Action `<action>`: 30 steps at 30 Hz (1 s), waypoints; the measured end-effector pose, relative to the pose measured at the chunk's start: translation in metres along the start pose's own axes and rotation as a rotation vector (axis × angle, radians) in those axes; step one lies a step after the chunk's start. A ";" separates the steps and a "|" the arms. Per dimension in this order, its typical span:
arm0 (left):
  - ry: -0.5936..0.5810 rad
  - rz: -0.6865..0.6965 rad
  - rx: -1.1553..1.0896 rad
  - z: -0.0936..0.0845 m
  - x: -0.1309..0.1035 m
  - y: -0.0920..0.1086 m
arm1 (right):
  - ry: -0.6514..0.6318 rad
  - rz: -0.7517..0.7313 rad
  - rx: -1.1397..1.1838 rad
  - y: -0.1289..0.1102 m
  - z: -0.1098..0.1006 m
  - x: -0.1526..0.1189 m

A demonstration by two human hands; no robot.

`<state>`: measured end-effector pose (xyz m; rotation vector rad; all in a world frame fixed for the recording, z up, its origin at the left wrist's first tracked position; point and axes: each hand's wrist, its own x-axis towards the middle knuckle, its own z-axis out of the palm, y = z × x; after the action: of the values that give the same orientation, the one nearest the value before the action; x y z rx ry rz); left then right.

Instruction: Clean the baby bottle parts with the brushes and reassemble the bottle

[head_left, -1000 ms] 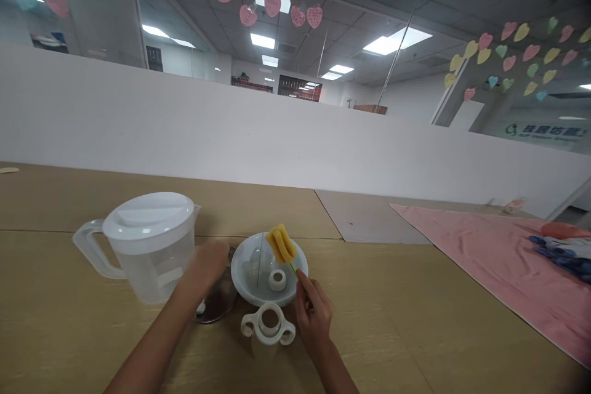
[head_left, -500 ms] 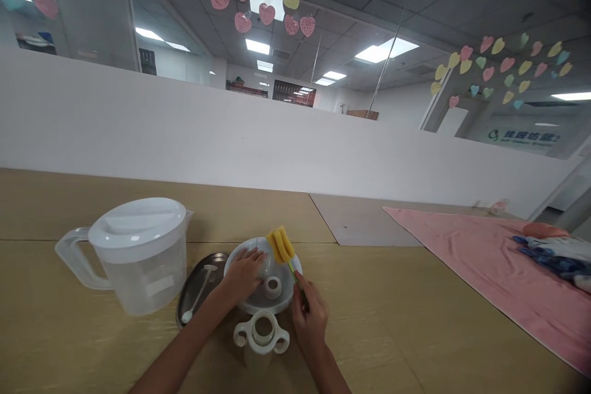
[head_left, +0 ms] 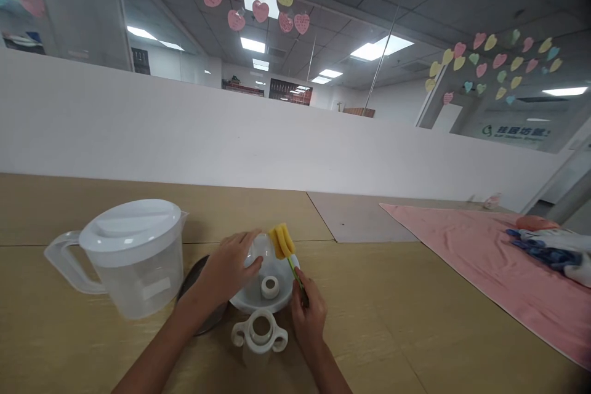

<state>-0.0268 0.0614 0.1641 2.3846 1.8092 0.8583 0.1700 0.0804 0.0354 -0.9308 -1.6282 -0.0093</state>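
My left hand [head_left: 235, 261] is closed around a clear, dome-shaped piece [head_left: 261, 247], held above the left side of a white bowl [head_left: 287, 295]. My right hand [head_left: 308, 308] grips the green handle of a brush with a yellow sponge head [head_left: 282, 241]. The sponge is over the bowl's back right, close beside the clear piece. Inside the bowl lies a white ring [head_left: 270, 287]. A bottle with two white handles [head_left: 260, 329] stands upright just in front of the bowl, its top open.
At the left stands a lidded clear pitcher [head_left: 138, 258]. A dark metal tray [head_left: 215, 320] is partly hidden under my left forearm. A pink cloth [head_left: 466, 252] with bundled fabric [head_left: 549, 252] covers the table's right side.
My left hand has risen out of the bowl, lifting the clear piece. My right hand keeps the brush almost in the same place. The camera view has shifted slightly.
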 end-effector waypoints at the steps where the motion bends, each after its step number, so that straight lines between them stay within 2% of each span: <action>1: 0.026 0.004 -0.042 -0.007 -0.002 0.002 | 0.003 -0.011 0.001 0.000 0.000 0.000; 5: 0.068 0.013 -0.161 -0.024 -0.010 0.003 | -0.002 -0.073 0.013 0.000 0.000 -0.001; 12: 0.079 -0.002 -0.283 -0.035 -0.016 0.006 | -0.024 -0.156 0.068 0.000 0.001 -0.006; 22: 0.064 -0.062 -0.417 -0.028 -0.009 0.006 | 0.028 -0.288 -0.058 -0.006 0.002 -0.003; 30: 0.145 -0.034 -0.327 -0.024 -0.008 0.003 | 0.056 -0.348 -0.075 -0.006 0.002 -0.002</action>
<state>-0.0358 0.0463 0.1822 2.1308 1.5976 1.2436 0.1648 0.0762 0.0361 -0.6870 -1.7285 -0.3350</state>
